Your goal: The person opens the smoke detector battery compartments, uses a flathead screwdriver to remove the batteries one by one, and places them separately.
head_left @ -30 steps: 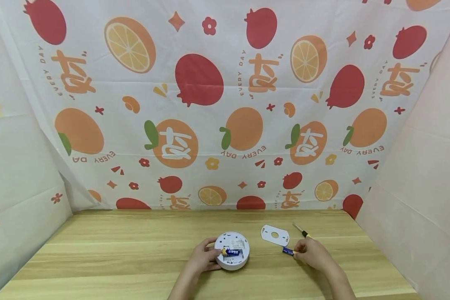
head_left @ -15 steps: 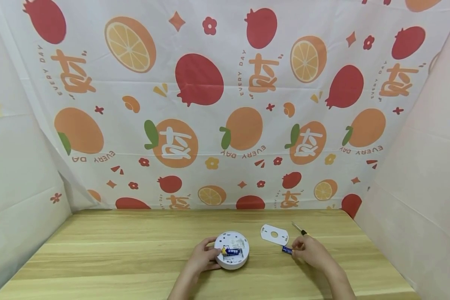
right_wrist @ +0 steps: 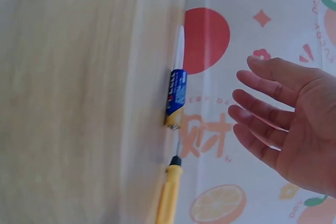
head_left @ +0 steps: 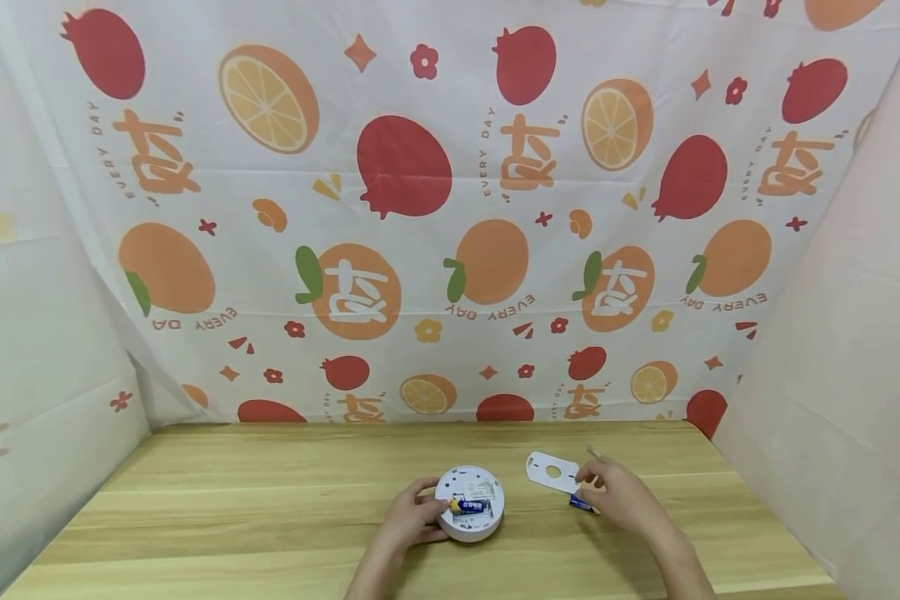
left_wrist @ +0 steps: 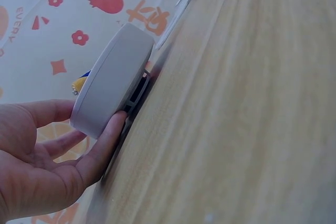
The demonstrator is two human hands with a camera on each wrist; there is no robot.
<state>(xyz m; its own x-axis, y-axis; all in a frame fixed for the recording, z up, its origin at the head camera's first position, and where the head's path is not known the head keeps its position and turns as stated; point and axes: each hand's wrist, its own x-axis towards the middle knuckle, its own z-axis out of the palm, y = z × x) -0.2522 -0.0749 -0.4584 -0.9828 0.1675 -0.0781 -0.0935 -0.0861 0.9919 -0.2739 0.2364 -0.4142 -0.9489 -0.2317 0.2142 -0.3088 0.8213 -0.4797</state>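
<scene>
My left hand (head_left: 412, 521) grips the left side of a round white smoke detector (head_left: 489, 490), whose battery side faces up. A blue and yellow battery (head_left: 474, 506) sits in its compartment. In the left wrist view, fingers hold the detector (left_wrist: 115, 77) by rim and underside, tilted against the table. My right hand (head_left: 617, 497) hovers over the table with relaxed fingers, holding nothing. Below it lies another blue and yellow battery (head_left: 581, 503); the right wrist view shows a gap between that battery (right_wrist: 176, 98) and the hand (right_wrist: 291, 124).
A white mounting plate (head_left: 537, 468) with a centre hole lies just behind the loose battery. The screwdriver (right_wrist: 169, 192) with a yellow handle rests beside them, mostly hidden by my right hand in the head view. A fruit-print cloth (head_left: 420, 358) hangs along the table's back edge.
My right hand has let go of the loose battery, which now lies on the table, and has risen away from it. The left hand keeps holding the smoke detector. The head view has shifted slightly.
</scene>
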